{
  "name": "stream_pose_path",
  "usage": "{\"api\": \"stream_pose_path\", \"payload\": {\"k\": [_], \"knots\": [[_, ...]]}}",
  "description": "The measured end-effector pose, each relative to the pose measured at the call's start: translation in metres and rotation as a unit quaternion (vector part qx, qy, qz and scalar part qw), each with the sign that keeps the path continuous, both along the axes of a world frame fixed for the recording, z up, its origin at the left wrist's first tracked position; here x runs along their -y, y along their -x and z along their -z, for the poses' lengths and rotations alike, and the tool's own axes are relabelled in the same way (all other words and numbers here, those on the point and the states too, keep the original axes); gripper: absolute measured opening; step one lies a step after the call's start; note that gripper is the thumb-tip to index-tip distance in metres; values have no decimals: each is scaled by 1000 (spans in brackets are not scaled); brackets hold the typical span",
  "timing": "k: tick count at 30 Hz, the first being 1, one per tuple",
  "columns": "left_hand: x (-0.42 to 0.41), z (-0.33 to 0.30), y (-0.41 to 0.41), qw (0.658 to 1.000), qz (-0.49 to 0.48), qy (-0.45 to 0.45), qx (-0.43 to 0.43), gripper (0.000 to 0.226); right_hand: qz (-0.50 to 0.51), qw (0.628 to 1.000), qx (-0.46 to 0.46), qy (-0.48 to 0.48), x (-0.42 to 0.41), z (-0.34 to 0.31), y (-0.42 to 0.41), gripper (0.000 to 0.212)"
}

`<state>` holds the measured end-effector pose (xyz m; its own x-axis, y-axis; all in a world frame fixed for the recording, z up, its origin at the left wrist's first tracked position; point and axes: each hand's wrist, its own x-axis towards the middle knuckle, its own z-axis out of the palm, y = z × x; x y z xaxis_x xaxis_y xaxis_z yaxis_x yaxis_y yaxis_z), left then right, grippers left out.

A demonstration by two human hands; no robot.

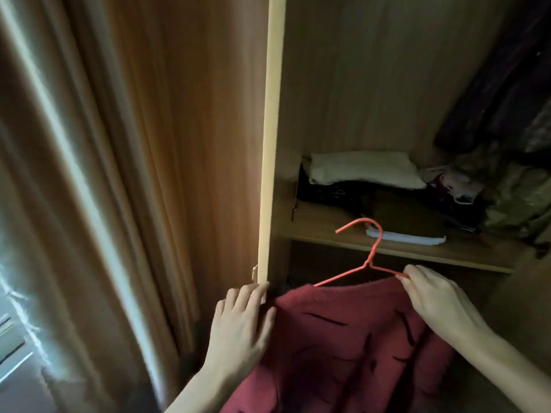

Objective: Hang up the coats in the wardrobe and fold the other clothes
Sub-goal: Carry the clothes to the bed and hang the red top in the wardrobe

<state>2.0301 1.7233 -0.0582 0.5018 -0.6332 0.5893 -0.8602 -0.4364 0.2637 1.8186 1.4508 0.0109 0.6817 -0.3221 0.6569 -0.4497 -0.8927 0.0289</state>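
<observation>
Folded clothes (363, 171) crowd shelf (328, 234); above seemingly open.

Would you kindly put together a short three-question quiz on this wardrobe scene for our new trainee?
1. True or false: the red hanger already hangs inside the wardrobe.
2. Which hand grips the hanger's arm: A left, B right?
3. What lies topmost on the shelf's folded pile?

Key:
1. False; it is held below the shelf, carrying the dark red garment.
2. B; the right hand pinches it, while the left hand touches the door edge.
3. A pale folded cloth.
</observation>
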Motion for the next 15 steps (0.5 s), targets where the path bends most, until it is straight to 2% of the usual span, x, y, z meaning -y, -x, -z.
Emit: {"api": "stream_pose_path", "payload": {"k": [4, 7, 11, 13, 15], "knots": [[41, -2, 44, 989, 91, 77, 91, 46, 51, 999, 15, 1, 18, -3, 39, 36], [94, -20, 57, 984, 133, 60, 105, 45, 98, 995, 14, -25, 28, -10, 63, 32], [169, -51, 53, 973, 182, 39, 139, 25, 218, 975, 5, -27, 46, -21, 96, 25], [205, -70, 54, 970, 204, 22, 128, 18, 271, 962, -23, -33, 55, -30, 110, 28], [240, -85, 58, 967, 226, 12, 116, 23, 308, 951, -35, -21, 71, -41, 125, 36]]}}
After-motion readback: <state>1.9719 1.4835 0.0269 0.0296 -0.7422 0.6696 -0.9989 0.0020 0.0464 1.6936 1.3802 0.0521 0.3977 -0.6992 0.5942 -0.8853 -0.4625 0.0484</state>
